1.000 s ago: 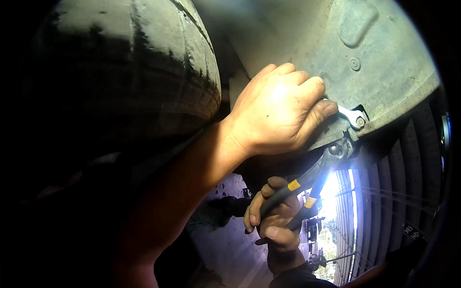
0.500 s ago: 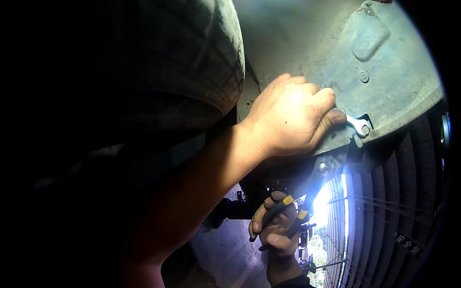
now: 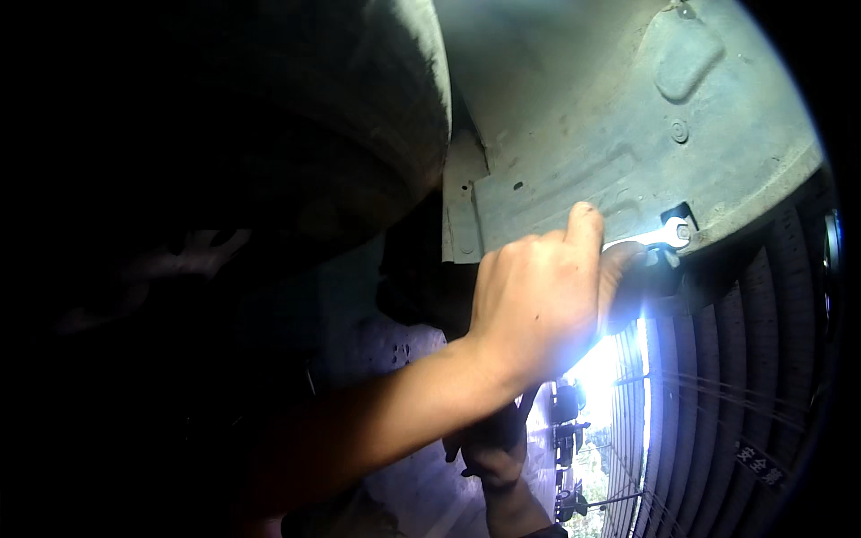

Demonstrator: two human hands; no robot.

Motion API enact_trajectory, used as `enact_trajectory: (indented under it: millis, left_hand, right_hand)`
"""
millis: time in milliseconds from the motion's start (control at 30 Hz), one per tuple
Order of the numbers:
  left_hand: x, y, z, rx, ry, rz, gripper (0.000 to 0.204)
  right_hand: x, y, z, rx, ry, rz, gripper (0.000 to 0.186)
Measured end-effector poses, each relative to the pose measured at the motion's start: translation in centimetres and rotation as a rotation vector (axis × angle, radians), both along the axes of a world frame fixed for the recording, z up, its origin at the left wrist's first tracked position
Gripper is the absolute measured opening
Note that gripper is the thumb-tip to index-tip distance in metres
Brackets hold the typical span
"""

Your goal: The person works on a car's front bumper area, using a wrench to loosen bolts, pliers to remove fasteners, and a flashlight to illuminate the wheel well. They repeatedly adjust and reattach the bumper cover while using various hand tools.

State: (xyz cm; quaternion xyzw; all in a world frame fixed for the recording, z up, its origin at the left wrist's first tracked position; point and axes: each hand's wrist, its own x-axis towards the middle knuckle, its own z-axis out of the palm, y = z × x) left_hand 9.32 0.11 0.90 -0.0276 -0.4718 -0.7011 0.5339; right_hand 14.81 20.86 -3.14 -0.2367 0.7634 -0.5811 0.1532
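My left hand (image 3: 543, 300) reaches up from the lower left, its thumb pinching the shank of a silver open-end wrench (image 3: 641, 238). The index finger points upward. The wrench's jaw is around a small bolt head (image 3: 683, 232), beside a dark notch in the grey plastic wheel-arch liner (image 3: 574, 134). Below and behind my left wrist, my right hand (image 3: 498, 453) is in shadow, fingers curled around pliers. Only a dark length of the pliers' handle (image 3: 529, 401) shows; their head is hidden behind my left hand.
A large tyre (image 3: 426, 117) fills the upper left. Dark vehicle parts (image 3: 417, 287) lie under the liner. Bright light glares at the lower middle, next to a ribbed wall or shutter (image 3: 717, 386) on the right. Deep shadow covers the left side.
My left hand has moved down, swinging the wrench's handle end downward around the bolt. The index finger has lifted. My right hand has dropped slightly, and the pliers are now mostly hidden.
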Motion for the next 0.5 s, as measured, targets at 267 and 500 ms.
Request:
enact_trajectory:
  millis: [267,500]
  left_hand:
    - [0.8,-0.3,0.2,-0.167,0.068,0.174,0.029]
    - [-4.9,-5.4,1.5,-0.338,0.391,0.594,0.034]
  right_hand:
    - [2.2,3.4,-0.5,0.184,-0.043,-0.043,0.061]
    - [3.4,4.6,-1.4,0.153,-0.212,0.042,0.078]
